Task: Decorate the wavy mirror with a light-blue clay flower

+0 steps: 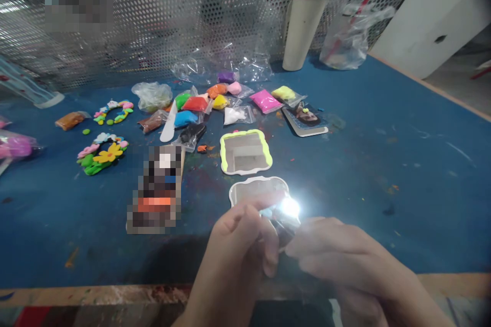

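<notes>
My left hand (245,235) has its fingers curled together over a mirror (253,187) with a white wavy frame. A small light-blue bit (266,212) shows by its fingertips; what they grip is mostly hidden. My right hand (337,245) is close beside it at the right, fingers pressed together and somewhat blurred. Between the hands a strong glare washes out the detail, so I cannot tell what the right fingers pinch. Just beyond lies a second mirror (246,151), its white frame partly covered with yellow-green clay.
Bags of coloured clay (197,103) lie behind the mirrors, with a white spatula (169,122) among them. Two flower-decorated rings (109,153) are at the left, near a pixelated phone-shaped item (155,189). A tumbler (307,23) and a plastic bag (345,43) stand at the back right.
</notes>
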Available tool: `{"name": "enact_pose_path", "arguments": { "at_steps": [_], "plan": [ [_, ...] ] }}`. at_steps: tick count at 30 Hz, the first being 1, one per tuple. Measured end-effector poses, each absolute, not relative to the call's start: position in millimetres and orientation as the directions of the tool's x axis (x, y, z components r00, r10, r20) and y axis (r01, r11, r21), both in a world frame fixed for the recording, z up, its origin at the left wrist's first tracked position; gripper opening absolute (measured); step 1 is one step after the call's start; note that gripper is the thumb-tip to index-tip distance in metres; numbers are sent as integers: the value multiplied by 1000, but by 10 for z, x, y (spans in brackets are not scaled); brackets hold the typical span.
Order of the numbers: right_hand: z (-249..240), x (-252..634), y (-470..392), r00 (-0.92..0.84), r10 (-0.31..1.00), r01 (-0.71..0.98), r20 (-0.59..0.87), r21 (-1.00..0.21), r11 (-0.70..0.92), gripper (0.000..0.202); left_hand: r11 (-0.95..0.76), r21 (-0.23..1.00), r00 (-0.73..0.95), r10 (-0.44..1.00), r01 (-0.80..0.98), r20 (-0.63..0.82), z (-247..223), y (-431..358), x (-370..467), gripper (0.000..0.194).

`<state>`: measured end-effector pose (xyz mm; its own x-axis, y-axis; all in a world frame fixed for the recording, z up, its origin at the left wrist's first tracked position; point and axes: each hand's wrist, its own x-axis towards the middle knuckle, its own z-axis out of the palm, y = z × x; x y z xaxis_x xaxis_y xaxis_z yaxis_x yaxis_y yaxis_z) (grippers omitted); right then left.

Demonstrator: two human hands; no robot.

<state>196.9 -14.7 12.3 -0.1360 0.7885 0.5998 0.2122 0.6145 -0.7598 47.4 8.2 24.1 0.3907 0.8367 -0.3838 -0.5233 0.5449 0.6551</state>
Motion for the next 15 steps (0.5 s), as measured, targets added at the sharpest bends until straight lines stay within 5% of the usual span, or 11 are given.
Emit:
{"name": "enact_pose_path", "arguments": {
  "at_steps": [5, 9, 12, 15],
  "plan": [
    [62, 2003, -174, -27, 874, 183, 486, -857, 482, 20, 330, 848, 107, 943, -414, -315, 290, 51, 382, 28],
    [132, 2028, -121, 77, 949, 302, 305, -914, 269, 12, 50, 970, -51, 997, -239, -64, 265, 49, 299, 16],
    [164, 2035, -65, 82, 985, 276, 149, -954, 121, 10, -191, 981, -225, 958, -41, 177, 253, 56, 295, 4],
    [140, 2041, -39, 38, 998, 200, 40, -979, 32, 13, -259, 960, -273, 920, 109, 279, 237, 54, 321, 6]
  ]
}}
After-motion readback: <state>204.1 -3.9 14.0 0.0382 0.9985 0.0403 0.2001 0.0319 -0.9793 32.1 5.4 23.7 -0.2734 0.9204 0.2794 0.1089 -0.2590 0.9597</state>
